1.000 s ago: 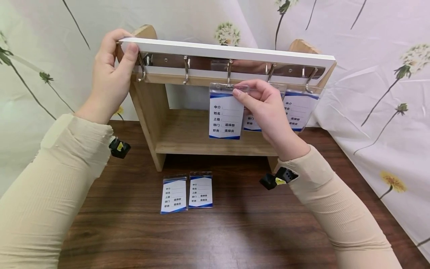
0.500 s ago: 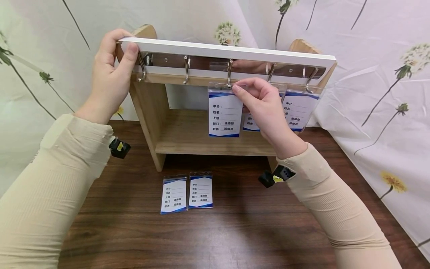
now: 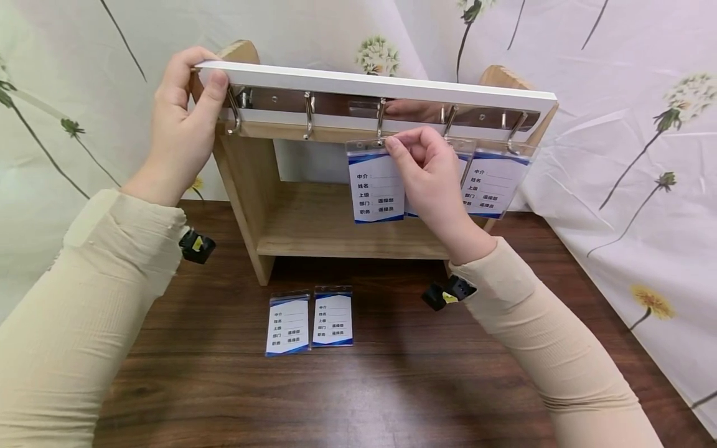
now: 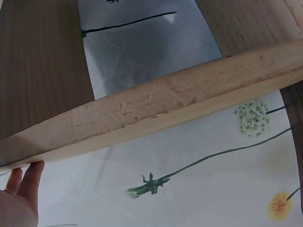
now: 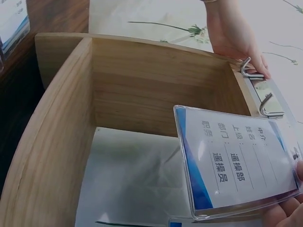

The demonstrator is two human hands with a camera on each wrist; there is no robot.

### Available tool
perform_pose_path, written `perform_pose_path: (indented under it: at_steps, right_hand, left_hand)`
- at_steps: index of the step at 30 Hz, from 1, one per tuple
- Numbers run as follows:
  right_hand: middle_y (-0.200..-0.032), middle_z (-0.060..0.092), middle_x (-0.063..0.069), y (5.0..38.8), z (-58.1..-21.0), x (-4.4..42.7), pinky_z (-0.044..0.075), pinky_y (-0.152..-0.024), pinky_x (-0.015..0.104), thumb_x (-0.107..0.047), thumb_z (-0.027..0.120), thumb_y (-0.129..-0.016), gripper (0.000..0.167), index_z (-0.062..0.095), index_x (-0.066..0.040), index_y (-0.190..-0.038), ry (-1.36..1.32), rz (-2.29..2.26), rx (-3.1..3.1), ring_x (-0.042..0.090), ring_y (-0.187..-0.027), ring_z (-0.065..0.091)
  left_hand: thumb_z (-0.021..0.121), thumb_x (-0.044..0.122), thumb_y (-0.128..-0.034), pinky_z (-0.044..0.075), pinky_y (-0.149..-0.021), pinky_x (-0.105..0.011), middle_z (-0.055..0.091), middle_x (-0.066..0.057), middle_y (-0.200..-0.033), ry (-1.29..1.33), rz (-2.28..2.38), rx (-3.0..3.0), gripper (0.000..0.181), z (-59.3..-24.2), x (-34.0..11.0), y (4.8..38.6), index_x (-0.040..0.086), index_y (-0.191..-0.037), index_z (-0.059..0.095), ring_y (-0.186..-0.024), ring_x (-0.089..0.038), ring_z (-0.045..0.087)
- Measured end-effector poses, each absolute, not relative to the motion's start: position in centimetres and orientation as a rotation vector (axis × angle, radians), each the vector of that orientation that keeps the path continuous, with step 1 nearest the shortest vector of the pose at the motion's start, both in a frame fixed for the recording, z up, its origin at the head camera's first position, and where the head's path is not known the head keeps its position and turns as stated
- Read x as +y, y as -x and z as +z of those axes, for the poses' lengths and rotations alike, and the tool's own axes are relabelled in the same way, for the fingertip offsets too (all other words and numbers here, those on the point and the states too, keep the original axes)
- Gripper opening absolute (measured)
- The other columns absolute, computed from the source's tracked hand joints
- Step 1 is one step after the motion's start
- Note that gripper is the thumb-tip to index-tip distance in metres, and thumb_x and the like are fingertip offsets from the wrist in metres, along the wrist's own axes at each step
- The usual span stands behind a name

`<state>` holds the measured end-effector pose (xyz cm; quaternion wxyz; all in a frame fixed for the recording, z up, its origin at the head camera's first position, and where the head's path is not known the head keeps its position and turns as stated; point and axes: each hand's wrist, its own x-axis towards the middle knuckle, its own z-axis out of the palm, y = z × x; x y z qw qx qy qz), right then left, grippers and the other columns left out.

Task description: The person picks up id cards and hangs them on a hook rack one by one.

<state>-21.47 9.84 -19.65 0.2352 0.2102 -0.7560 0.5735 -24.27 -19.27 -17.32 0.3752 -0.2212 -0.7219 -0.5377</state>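
Note:
My right hand [image 3: 431, 190] pinches the upper right corner of a clear badge holder [image 3: 376, 190] with a white and blue card. The badge's top edge is at the middle hook [image 3: 381, 117]; whether the hook passes through its slot cannot be told. With thumb in front and fingers behind, my left hand [image 3: 182, 130] grips the left end of the white hook rail [image 3: 336, 79] on a wooden rack. Farther right, another badge holder [image 3: 500, 183] hangs from the end hook, and one more is partly hidden behind my right hand. In the right wrist view the held badge [image 5: 236, 158] appears close up.
Two more badge holders, a left one [image 3: 288, 325] and a right one [image 3: 333, 317], lie on the dark wooden table [image 3: 358, 398] before the rack. The rack's wooden shelf [image 3: 336, 239] sits below the rail. A flowered cloth [image 3: 633, 56] hangs behind.
My right hand has shifted slightly left and up, and the badge's lower edge has risen and swung a little to the right. The left hand still grips the rail.

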Motion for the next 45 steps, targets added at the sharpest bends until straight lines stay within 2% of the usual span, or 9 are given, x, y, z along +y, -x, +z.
perform_pose_path:
  at_steps: [6, 18, 25, 31, 37, 45]
  right_hand:
    - [-0.065, 0.06, -0.014, 21.4, -19.9, 9.5, 0.034, -0.054, 0.02, -0.008, 0.062, -0.096, 0.014, 0.063, 0.005, -0.102, -0.588, 1.553, -2.014, 0.0, -0.055, 0.046]
    - [-0.063, 0.058, -0.015, 21.3, -19.9, 8.9, 0.033, -0.053, 0.02, -0.007, 0.06, -0.098, 0.012, 0.061, 0.004, -0.1, -0.559, 1.65, -1.983, 0.0, -0.054, 0.046]
    - [-0.064, 0.059, -0.013, 21.5, -19.9, 8.7, 0.034, -0.055, 0.02, -0.008, 0.059, -0.098, 0.013, 0.062, 0.004, -0.103, -0.543, 1.714, -1.985, 0.001, -0.057, 0.049]
    - [-0.064, 0.056, -0.012, 21.8, -20.1, 8.8, 0.031, -0.055, 0.02, -0.009, 0.058, -0.099, 0.016, 0.062, 0.005, -0.105, -0.503, 1.726, -2.002, 0.003, -0.057, 0.044]
    - [-0.069, 0.06, -0.012, 22.0, -20.0, 8.7, 0.034, -0.057, 0.019, -0.008, 0.058, -0.099, 0.016, 0.062, 0.006, -0.105, -0.491, 1.73, -1.998, 0.001, -0.06, 0.048]
    - [-0.066, 0.058, -0.013, 22.2, -20.1, 8.5, 0.03, -0.052, 0.019, -0.008, 0.058, -0.099, 0.017, 0.062, 0.008, -0.105, -0.471, 1.711, -1.993, 0.001, -0.054, 0.043]
  left_hand:
    - [0.052, 0.018, -0.1025, 0.036, -0.089, -0.022, 0.056, 0.013, -0.101, 0.575, -1.365, -1.849, 0.018, -17.3, -19.3, 24.3, 0.02, -0.118, 0.062, -0.097, -0.008, 0.051]
    - [0.052, 0.017, -0.1022, 0.036, -0.09, -0.022, 0.057, 0.012, -0.102, 0.568, -1.387, -1.839, 0.018, -17.2, -19.2, 24.3, 0.021, -0.116, 0.062, -0.099, -0.009, 0.051]
    - [0.051, 0.017, -0.1026, 0.035, -0.091, -0.022, 0.056, 0.014, -0.104, 0.572, -1.367, -1.844, 0.019, -17.2, -19.3, 24.2, 0.014, -0.119, 0.061, -0.1, -0.009, 0.052]
    - [0.053, 0.018, -0.102, 0.035, -0.088, -0.021, 0.056, 0.013, -0.098, 0.558, -1.368, -1.849, 0.017, -17.2, -19.2, 24.2, 0.022, -0.115, 0.063, -0.094, -0.008, 0.051]
    - [0.052, 0.017, -0.1024, 0.036, -0.09, -0.022, 0.057, 0.013, -0.103, 0.58, -1.37, -1.829, 0.019, -17.3, -19.3, 24.3, 0.015, -0.118, 0.062, -0.099, -0.009, 0.052]
    - [0.052, 0.017, -0.1022, 0.035, -0.091, -0.021, 0.057, 0.014, -0.101, 0.567, -1.366, -1.847, 0.018, -17.4, -19.4, 24.4, 0.02, -0.117, 0.062, -0.097, -0.008, 0.051]
